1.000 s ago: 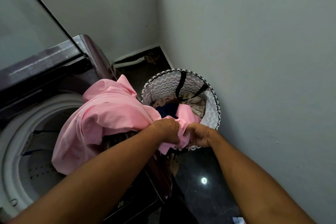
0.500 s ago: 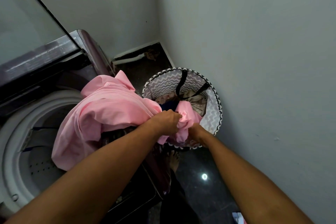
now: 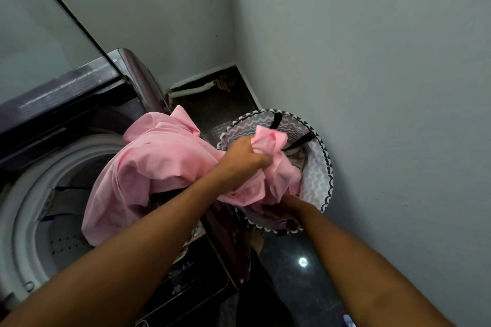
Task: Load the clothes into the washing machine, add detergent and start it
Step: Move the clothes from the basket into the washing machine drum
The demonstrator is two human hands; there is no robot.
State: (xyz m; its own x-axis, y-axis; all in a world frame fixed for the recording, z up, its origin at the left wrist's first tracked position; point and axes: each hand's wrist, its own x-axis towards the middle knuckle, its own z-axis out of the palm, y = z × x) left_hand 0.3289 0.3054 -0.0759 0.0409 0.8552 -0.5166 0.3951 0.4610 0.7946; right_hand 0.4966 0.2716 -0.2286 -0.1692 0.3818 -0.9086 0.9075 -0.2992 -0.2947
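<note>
Pale grey walls meet in a tight corner, and on the dark floor (image 3: 287,271) beneath them stands a round laundry basket (image 3: 317,180) with a zigzag lining, just beside a top-loading washing machine (image 3: 186,271) whose glass lid (image 3: 45,42) stands raised. A big pink garment (image 3: 159,164) bridges the two: its bulk lies draped over the machine's right edge, one fold hanging toward the open drum (image 3: 61,236), while its tail trails back into the basket.

The left hand (image 3: 245,158) is clenched in a fist round a bunch of the pink cloth above the basket. The right hand (image 3: 285,203) reaches down at the basket's near rim, mostly buried under the cloth, so I cannot tell whether it is gripping anything or lying slack. A little other clothing shows at the far side of the basket.

The step in hand looks like getting this garment wholly into the drum. To do it well, I would judge the fist should carry the bunched end up and leftward over the rim, high enough that the tail comes free of the basket and does not drag the black straps (image 3: 300,141) or other pieces with it. The draped part should be pushed down inside, not left lying over the edge, where it could slide to the floor or be caught by the lid. Dropping it loosely, not wadded, would help it wash evenly. Detergent and starting are not yet done.
</note>
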